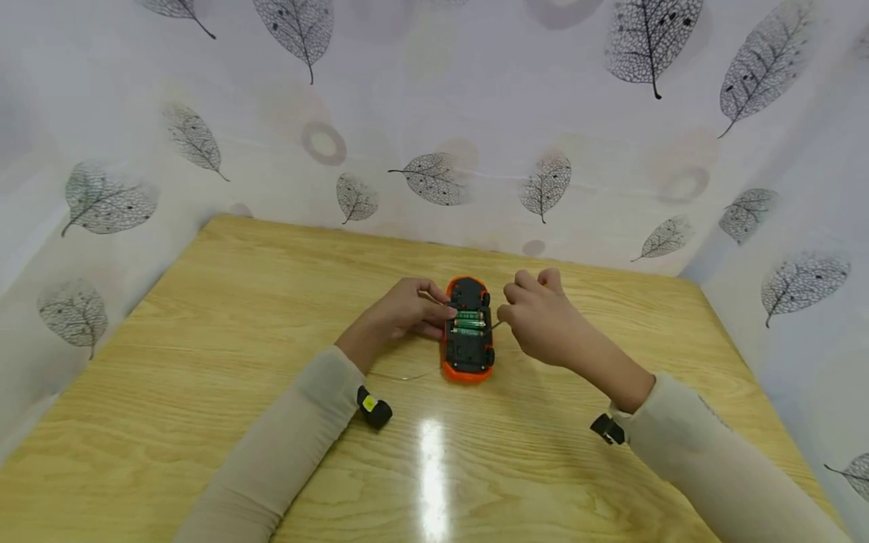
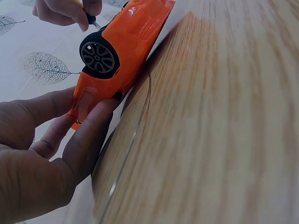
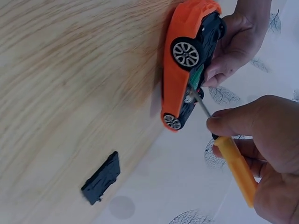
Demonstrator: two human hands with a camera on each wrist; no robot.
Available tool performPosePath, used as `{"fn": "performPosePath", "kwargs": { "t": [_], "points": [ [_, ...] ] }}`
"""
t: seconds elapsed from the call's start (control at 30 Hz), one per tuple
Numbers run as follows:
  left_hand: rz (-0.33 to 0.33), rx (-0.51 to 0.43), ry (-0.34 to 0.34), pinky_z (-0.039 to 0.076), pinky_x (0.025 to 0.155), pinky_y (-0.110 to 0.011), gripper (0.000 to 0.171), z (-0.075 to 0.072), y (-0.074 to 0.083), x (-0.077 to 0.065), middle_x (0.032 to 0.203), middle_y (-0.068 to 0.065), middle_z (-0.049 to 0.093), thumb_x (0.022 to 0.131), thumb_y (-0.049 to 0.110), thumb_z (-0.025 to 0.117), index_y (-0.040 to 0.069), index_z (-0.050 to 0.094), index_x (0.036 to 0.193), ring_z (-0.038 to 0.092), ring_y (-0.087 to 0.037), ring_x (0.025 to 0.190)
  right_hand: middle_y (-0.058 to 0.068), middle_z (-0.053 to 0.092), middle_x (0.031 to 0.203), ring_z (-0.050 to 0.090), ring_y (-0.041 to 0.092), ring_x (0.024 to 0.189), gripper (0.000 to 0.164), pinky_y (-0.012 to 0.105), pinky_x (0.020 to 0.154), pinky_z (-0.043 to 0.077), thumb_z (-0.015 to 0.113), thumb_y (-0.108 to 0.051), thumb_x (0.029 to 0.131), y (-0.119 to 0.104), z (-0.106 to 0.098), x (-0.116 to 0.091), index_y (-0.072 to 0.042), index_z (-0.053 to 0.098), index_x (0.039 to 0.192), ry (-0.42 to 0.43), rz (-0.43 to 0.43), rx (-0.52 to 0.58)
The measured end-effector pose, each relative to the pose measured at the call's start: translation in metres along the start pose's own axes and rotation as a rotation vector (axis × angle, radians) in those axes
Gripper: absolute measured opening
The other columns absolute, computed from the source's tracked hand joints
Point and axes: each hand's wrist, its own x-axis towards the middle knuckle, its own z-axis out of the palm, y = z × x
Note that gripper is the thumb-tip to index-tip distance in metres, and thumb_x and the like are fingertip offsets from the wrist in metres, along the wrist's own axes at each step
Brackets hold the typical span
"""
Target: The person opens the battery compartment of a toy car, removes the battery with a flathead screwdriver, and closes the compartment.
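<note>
An orange toy car (image 1: 468,361) lies upside down on the table, its black underside facing up. Several green batteries (image 1: 469,323) sit side by side in its uncovered battery compartment. My left hand (image 1: 409,308) grips the car from the left side, thumb over the edge of the batteries. In my right hand (image 1: 546,318) is a screwdriver (image 3: 237,169) with a yellow handle, mostly hidden by that hand in the head view. Its metal tip reaches into the compartment at the batteries' right ends, as the right wrist view also shows.
A black battery cover (image 3: 102,178) lies on the table beyond the car in the right wrist view. Near my left wrist, a thin wire (image 1: 409,378) runs along the wooden tabletop (image 1: 271,302). Leaf-patterned cloth (image 1: 434,113) stands around the table's back and sides.
</note>
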Motion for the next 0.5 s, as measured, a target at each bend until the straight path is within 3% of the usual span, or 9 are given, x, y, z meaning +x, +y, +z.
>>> {"fn": "performPosePath", "kwargs": {
  "t": [0.5],
  "points": [
    [0.002, 0.025, 0.010, 0.065, 0.069, -0.042, 0.024, -0.001, -0.001, 0.002, 0.108, -0.022, 0.070, 0.090, -0.004, 0.075, -0.002, 0.063, 0.111, 0.074, -0.028, 0.081, 0.000, 0.061, 0.085, 0.039, 0.021, 0.079, 0.010, 0.047, 0.072, 0.020, 0.081, -0.005, 0.087, 0.014, 0.024, -0.023, -0.014, 0.080, 0.091, 0.132, 0.101, 0.329]
  ]
}}
